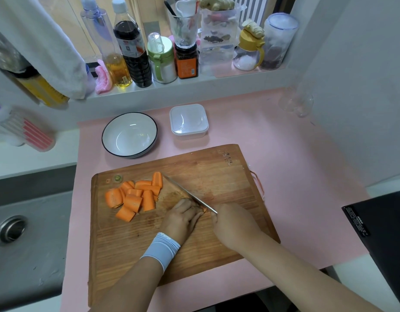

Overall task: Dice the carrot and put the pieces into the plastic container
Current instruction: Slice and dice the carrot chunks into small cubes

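Note:
Several halved carrot chunks (133, 198) lie in a heap on the left of the wooden cutting board (217, 176). My left hand (182, 218) curls over a carrot piece that is almost hidden beneath the fingers; only an orange sliver shows at the fingertips. My right hand (234, 224) grips the handle of a knife (190, 194), whose blade runs up and left beside my left fingers. The clear plastic container (189, 121) stands behind the board, with nothing in it.
A white bowl (129, 134) with a dark rim sits left of the container. A sink (26, 233) lies to the left of the pink mat (295, 165). Bottles and jars line the windowsill. A dark appliance (383, 233) stands at the right edge.

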`<action>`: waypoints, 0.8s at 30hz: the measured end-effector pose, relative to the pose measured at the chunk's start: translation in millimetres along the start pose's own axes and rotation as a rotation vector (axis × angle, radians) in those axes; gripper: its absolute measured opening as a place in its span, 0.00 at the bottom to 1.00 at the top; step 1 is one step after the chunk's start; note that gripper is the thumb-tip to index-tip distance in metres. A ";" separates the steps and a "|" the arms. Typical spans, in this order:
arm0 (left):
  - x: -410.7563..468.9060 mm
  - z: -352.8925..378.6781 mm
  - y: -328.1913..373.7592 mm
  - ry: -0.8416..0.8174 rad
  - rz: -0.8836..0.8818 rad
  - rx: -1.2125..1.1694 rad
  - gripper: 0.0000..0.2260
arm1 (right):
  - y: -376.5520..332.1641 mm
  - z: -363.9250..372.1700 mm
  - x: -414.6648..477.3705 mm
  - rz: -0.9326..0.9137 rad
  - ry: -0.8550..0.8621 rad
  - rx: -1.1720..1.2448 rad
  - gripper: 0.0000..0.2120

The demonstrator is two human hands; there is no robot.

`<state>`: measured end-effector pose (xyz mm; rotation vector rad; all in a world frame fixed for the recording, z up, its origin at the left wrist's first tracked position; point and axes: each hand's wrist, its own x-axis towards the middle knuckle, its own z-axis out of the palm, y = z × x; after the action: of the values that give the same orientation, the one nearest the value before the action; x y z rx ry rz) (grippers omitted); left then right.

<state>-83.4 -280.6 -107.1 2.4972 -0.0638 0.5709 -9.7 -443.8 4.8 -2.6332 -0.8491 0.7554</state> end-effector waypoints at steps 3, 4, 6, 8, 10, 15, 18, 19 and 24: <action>1.0 -0.6 -0.4 -0.009 -0.003 0.014 0.03 | 0.7 -2.8 5.0 0.017 -0.033 0.013 0.10; 0.9 -0.6 -0.4 -0.011 -0.007 0.015 0.03 | 3.6 -3.7 4.2 0.024 -0.042 0.018 0.11; 0.8 -0.6 -0.2 -0.015 -0.017 0.016 0.03 | 8.7 -4.7 1.4 0.036 -0.060 0.026 0.12; 1.4 -0.2 -0.2 -0.013 -0.021 0.010 0.03 | 9.7 -3.9 1.2 0.044 -0.060 0.021 0.12; 1.4 -0.7 -0.2 -0.012 -0.020 0.004 0.04 | 7.5 -2.4 4.8 0.049 -0.058 0.014 0.11; 1.6 -1.8 0.7 -0.003 -0.003 -0.006 0.03 | 7.8 3.9 8.7 0.054 -0.052 0.039 0.11; 0.7 -1.0 0.7 -0.003 -0.011 -0.003 0.04 | 11.3 8.4 3.2 0.053 -0.040 0.045 0.11; 0.7 -1.1 0.5 0.000 -0.014 0.001 0.04 | 12.7 8.7 1.8 0.054 -0.041 0.054 0.11; -1.6 1.6 0.4 -0.004 -0.016 0.021 0.04 | 14.0 5.4 2.5 0.062 -0.053 0.051 0.10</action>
<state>-84.3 -281.9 -108.7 2.5174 -0.0392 0.5620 -4.5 -452.8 -6.3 -2.6154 -0.7547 0.8552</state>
